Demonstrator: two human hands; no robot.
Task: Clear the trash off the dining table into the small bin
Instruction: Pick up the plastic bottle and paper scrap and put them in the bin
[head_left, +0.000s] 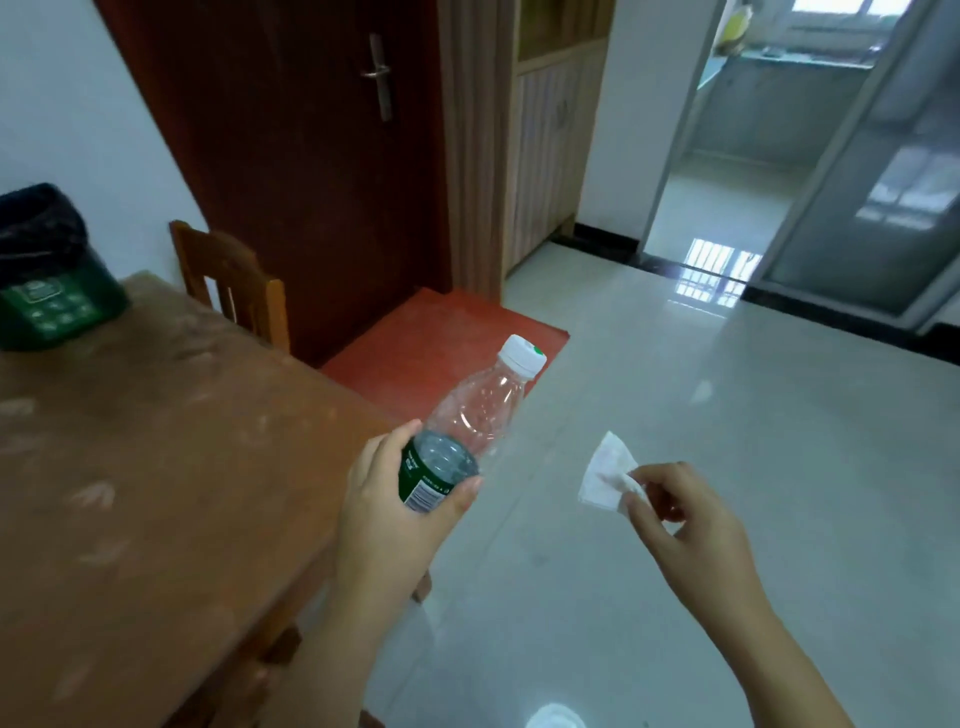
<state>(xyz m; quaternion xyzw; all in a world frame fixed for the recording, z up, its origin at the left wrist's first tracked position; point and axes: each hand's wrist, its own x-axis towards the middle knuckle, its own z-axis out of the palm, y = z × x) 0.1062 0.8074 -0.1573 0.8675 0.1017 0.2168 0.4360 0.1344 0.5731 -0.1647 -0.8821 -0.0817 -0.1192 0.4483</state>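
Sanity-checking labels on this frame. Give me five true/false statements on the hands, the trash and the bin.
1. The left hand grips a plastic bottle near its base. True.
2. The cap is off the bottle. False: the white cap is on the bottle's neck.
3. The right hand pinches a white tissue. True.
4. One of the hands holds the small bin. False: it stands on the dining table, at the far corner, away from both hands.
5. The bin has a black liner. True.
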